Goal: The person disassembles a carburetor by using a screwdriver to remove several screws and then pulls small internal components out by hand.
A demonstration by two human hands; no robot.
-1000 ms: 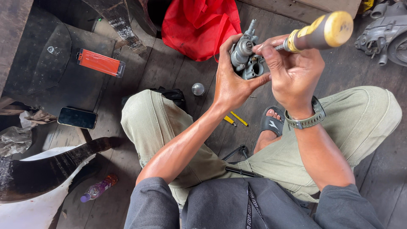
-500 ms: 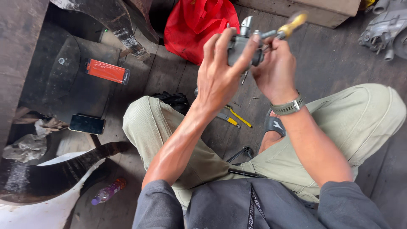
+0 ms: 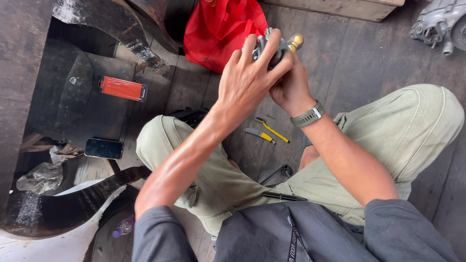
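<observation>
- Fingers [image 3: 252, 53] of our left hand [image 3: 247, 82] now wrap over the grey metal part [image 3: 272, 46], pinching it above the red bag [image 3: 221, 29].
- Our right hand [image 3: 289, 87] has turned beneath; we see only the yellow tool handle's [image 3: 296, 41] tip, its grip closed around it.

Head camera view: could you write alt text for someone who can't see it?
A seated person holds a small grey metal part in both hands, the left hand wrapped over it and the right hand beneath, gripping a yellow-handled tool. Behind lies a red bag on a dark wooden floor.
</observation>
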